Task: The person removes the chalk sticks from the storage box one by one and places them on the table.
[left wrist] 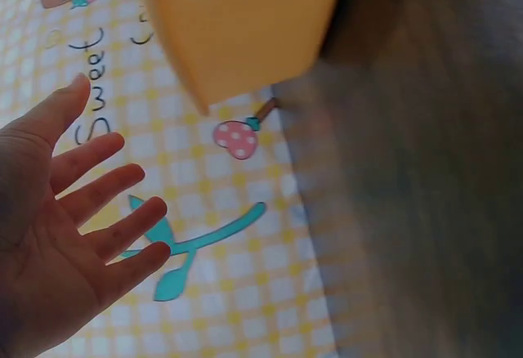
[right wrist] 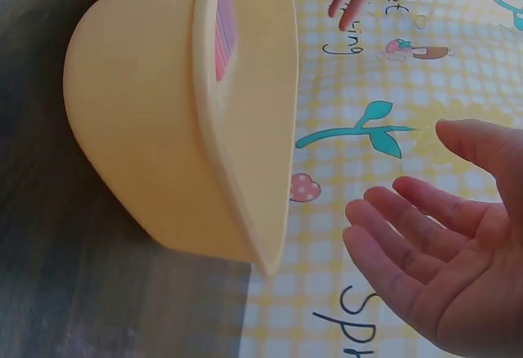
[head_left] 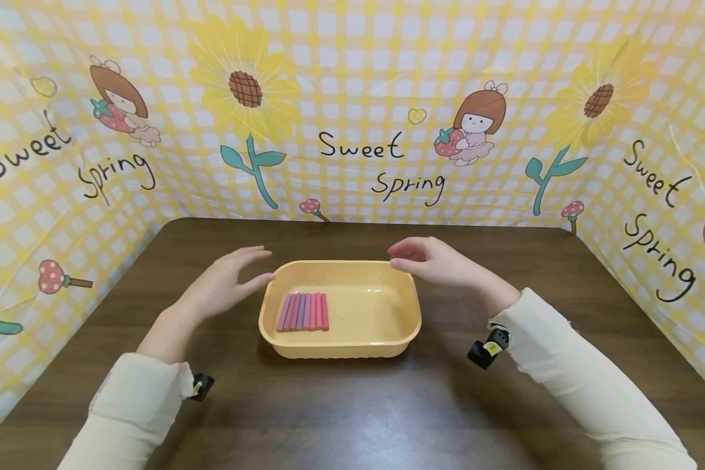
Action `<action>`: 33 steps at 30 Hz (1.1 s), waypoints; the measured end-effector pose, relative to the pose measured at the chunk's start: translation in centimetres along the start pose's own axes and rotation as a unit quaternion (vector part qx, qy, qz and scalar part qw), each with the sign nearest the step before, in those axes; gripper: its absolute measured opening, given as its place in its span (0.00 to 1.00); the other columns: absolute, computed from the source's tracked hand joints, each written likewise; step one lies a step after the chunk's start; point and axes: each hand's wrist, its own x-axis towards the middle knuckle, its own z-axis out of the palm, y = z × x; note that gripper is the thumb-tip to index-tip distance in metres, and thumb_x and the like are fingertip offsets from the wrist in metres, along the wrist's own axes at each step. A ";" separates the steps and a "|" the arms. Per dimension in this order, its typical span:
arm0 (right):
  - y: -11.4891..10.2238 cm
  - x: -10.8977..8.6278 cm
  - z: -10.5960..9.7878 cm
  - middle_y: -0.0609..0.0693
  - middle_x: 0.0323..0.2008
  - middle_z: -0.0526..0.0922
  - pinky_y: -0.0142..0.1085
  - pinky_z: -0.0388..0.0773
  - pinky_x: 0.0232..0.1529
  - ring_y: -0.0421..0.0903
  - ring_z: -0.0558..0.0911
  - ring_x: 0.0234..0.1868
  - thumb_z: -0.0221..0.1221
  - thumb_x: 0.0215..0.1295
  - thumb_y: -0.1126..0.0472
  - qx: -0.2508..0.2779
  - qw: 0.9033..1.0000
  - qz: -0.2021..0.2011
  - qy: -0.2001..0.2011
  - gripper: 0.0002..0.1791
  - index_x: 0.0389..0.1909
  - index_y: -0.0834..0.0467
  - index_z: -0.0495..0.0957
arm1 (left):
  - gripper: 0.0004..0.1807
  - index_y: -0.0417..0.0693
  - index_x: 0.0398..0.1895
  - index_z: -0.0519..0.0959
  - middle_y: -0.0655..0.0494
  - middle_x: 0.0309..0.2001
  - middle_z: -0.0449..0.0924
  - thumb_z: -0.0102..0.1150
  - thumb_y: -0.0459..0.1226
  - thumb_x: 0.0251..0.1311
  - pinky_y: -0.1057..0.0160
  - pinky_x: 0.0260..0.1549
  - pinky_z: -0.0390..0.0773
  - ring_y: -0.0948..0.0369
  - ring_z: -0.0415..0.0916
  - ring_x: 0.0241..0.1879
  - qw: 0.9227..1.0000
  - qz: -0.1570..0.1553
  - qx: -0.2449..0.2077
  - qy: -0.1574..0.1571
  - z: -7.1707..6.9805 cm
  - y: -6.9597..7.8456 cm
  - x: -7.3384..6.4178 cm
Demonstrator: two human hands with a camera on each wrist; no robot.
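Observation:
A yellow plastic basin [head_left: 341, 352] stands on the dark wooden table. Inside it, on the left half of its floor, several pink and purple sticks [head_left: 303, 312] lie side by side in a neat row. Beside the basin's far left corner is my left hand [head_left: 226, 281], its fingers spread and nothing in them; the left wrist view shows this hand [left wrist: 73, 219] apart from the basin's wall. My right hand [head_left: 431, 261] hovers by the far right corner with fingers loosely bent. In the right wrist view the right hand [right wrist: 445, 235] is empty and clear of the rim.
A yellow checked cloth [head_left: 358, 85] with sunflowers and lettering hangs behind the table and along both sides. The brown tabletop [head_left: 329, 418] extends in front of the basin. Small black cameras are strapped at both wrists.

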 end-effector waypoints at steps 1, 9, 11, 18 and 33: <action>0.0 0.2 0.1 0.56 0.53 0.80 0.44 0.77 0.55 0.49 0.79 0.52 0.54 0.66 0.52 0.009 1.000 0.003 -0.007 0.21 0.56 0.60 0.73 | 0.30 0.41 0.65 0.65 0.38 0.68 0.61 0.52 0.47 0.65 0.40 0.66 0.57 0.41 0.56 0.68 1.000 0.001 0.001 -0.004 0.2 -0.2 -0.1; -0.2 1.5 0.9 0.60 0.55 0.78 0.43 0.78 0.55 0.52 0.78 0.53 0.54 0.67 0.51 0.067 0.995 0.038 -0.062 0.25 0.59 0.62 0.71 | 0.29 0.40 0.67 0.63 0.38 0.68 0.61 0.50 0.44 0.66 0.41 0.65 0.59 0.41 0.59 0.67 0.999 0.032 0.014 -0.025 1.7 -1.0 -0.6; -0.2 1.9 1.2 0.61 0.55 0.78 0.43 0.77 0.56 0.52 0.78 0.54 0.54 0.66 0.51 0.073 0.994 0.046 -0.070 0.25 0.59 0.62 0.71 | 0.29 0.40 0.67 0.63 0.38 0.67 0.61 0.50 0.43 0.67 0.41 0.65 0.60 0.41 0.60 0.67 0.999 0.041 0.014 -0.027 2.0 -1.2 -0.6; -0.4 3.4 2.2 0.60 0.57 0.76 0.43 0.76 0.58 0.50 0.77 0.56 0.54 0.67 0.51 0.088 0.989 0.065 -0.097 0.24 0.58 0.61 0.71 | 0.27 0.37 0.65 0.64 0.38 0.66 0.64 0.49 0.41 0.67 0.42 0.64 0.62 0.42 0.63 0.65 0.997 0.068 0.005 -0.027 2.9 -1.7 -1.1; -1.3 6.2 2.5 0.60 0.59 0.75 0.42 0.77 0.57 0.55 0.78 0.57 0.53 0.67 0.51 0.153 0.970 0.099 -0.163 0.27 0.61 0.63 0.68 | 0.26 0.39 0.65 0.65 0.40 0.66 0.65 0.50 0.39 0.67 0.43 0.63 0.63 0.43 0.64 0.65 0.998 0.064 0.007 -0.017 3.5 -2.0 -1.2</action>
